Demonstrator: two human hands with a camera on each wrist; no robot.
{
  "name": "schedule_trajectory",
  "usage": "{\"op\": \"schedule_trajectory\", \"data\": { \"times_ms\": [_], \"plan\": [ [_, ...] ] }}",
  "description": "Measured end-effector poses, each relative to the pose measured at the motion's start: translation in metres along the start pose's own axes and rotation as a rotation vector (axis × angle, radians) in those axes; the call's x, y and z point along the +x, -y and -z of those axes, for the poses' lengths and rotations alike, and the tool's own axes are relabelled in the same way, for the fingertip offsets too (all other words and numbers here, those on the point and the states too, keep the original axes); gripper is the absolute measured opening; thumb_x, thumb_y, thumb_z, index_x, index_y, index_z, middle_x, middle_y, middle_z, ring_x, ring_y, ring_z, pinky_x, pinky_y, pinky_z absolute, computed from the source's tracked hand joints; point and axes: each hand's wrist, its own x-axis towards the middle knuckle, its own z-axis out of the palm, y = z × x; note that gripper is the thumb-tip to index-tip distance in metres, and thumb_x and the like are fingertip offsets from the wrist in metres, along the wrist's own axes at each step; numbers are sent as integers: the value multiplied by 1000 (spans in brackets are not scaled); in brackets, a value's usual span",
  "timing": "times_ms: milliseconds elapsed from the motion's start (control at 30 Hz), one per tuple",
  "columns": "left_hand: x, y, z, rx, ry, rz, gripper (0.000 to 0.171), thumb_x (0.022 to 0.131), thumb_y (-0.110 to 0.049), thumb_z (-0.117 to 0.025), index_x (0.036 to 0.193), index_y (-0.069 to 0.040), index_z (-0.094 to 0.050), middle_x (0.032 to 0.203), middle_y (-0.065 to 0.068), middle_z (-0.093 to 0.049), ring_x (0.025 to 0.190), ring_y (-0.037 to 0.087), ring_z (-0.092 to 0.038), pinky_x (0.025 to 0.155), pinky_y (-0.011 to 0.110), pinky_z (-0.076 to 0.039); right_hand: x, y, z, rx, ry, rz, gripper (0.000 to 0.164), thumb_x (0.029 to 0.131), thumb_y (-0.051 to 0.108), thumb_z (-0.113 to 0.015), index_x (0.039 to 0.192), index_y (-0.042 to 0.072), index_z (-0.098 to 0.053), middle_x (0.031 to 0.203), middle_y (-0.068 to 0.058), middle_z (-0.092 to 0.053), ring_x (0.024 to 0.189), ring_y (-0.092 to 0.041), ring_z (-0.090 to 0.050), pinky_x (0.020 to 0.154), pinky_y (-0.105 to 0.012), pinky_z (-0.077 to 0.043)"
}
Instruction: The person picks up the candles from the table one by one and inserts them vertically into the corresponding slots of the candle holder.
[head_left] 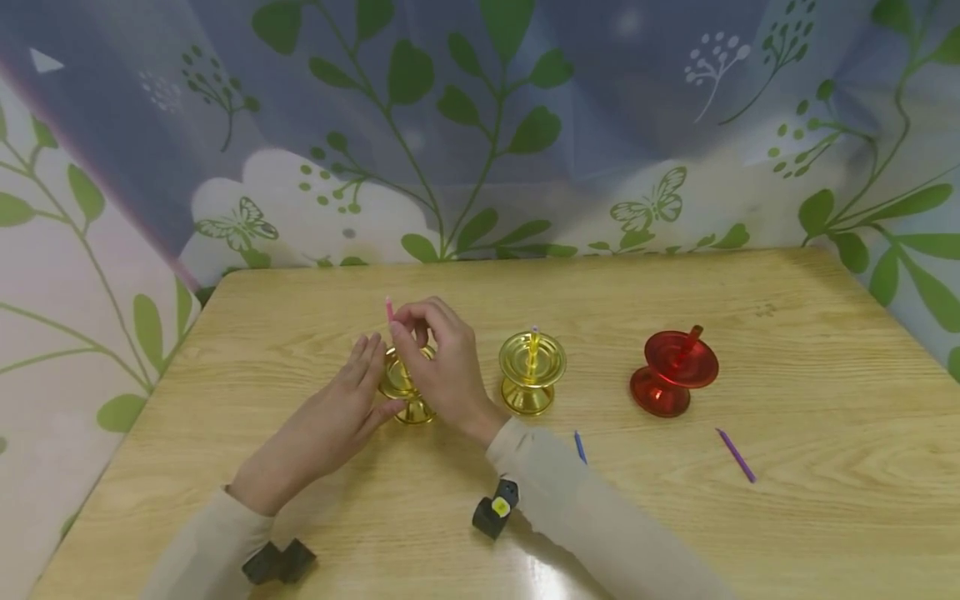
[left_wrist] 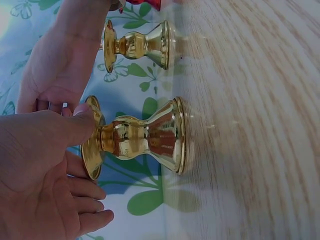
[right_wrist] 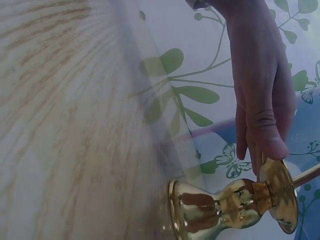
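A small pink candle (head_left: 389,308) is pinched between the thumb and fingers of my right hand (head_left: 450,371), above the leftmost gold candle holder (head_left: 415,412). My left hand (head_left: 333,421) holds that holder by its dish, the thumb on the near rim and the fingers round the far left side. The holder stands upright on the table; in the left wrist view its shiny stem and flared base (left_wrist: 165,137) show fully. The candle's lower end is hidden behind my right fingers, so I cannot tell whether it touches the holder's socket.
Right of my hands stands a second gold candle holder (head_left: 528,395), then a red one (head_left: 662,392). A blue candle (head_left: 581,448), partly behind the right sleeve, and a purple candle (head_left: 737,457) lie on the wooden table (head_left: 825,400). A leaf-patterned curtain (head_left: 585,167) hangs behind.
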Motion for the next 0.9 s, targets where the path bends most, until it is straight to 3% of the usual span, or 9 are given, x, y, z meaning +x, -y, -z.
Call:
{"op": "schedule_trajectory", "data": {
  "times_ms": [167, 433, 733, 900],
  "plan": [
    [1, 0, 0, -1, 8, 9, 76, 101, -36, -50, 147, 15, -18, 155, 31, -12, 143, 45, -10, 109, 57, -26, -2, -2, 2, -28, 29, 19, 6, 93, 2, -61, 95, -4, -62, 85, -9, -58, 71, -14, -48, 60, -26, -43],
    [0, -1, 0, 8, 9, 8, 76, 101, -36, -50, 147, 15, -18, 154, 31, -12, 143, 44, -10, 109, 57, -28, -5, -5, 5, -213, 83, 101, 10, 93, 8, -62, 101, 1, -62, 88, -3, -59, 72, -12, -50, 69, -22, -41],
    [0, -2, 1, 1, 3, -1, 75, 101, -34, -51, 146, 16, -19, 153, 33, -14, 142, 46, -11, 108, 57, -28, -6, -8, 5, -75, 97, 62, 8, 94, 2, -58, 100, -3, -58, 89, -7, -55, 74, -13, -49, 60, -24, -46],
    [0, -2, 1, 4, 1, -9, 74, 101, -34, -51, 146, 16, -20, 153, 33, -14, 143, 45, -11, 109, 56, -28, -6, -10, 4, -58, 115, 81, 8, 95, 0, -57, 101, -4, -56, 89, -8, -54, 74, -13, -50, 60, -25, -47]
  ]
}}
